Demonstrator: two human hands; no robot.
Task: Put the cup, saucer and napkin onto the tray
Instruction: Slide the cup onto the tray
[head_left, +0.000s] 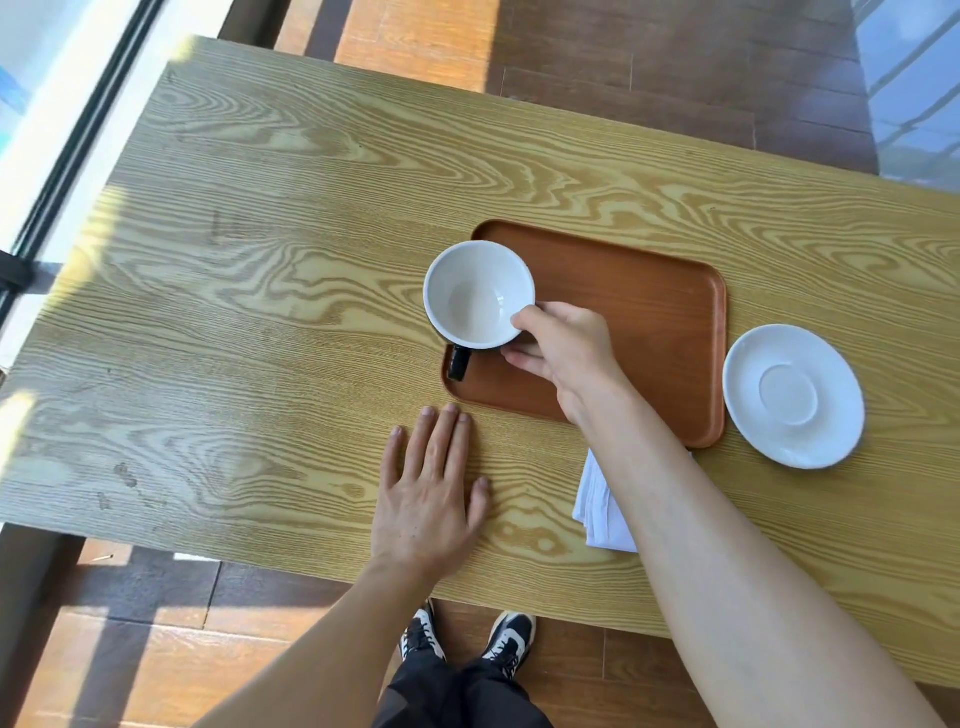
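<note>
A cup (475, 296), white inside with a black outside and handle, is over the left end of the brown tray (649, 291). My right hand (563, 348) grips its rim on the right side. Whether the cup rests on the tray or hangs just above it I cannot tell. A white saucer (793, 396) lies on the table to the right of the tray, apart from it. A folded white napkin (597, 506) lies on the table in front of the tray, partly hidden under my right forearm. My left hand (428, 493) lies flat on the table, fingers apart, holding nothing.
The wooden table (260, 260) stretches far to the left of the tray. Its near edge runs just in front of my left wrist. A window frame (78, 130) stands at the left, and my shoes (467, 636) show on the wooden floor below.
</note>
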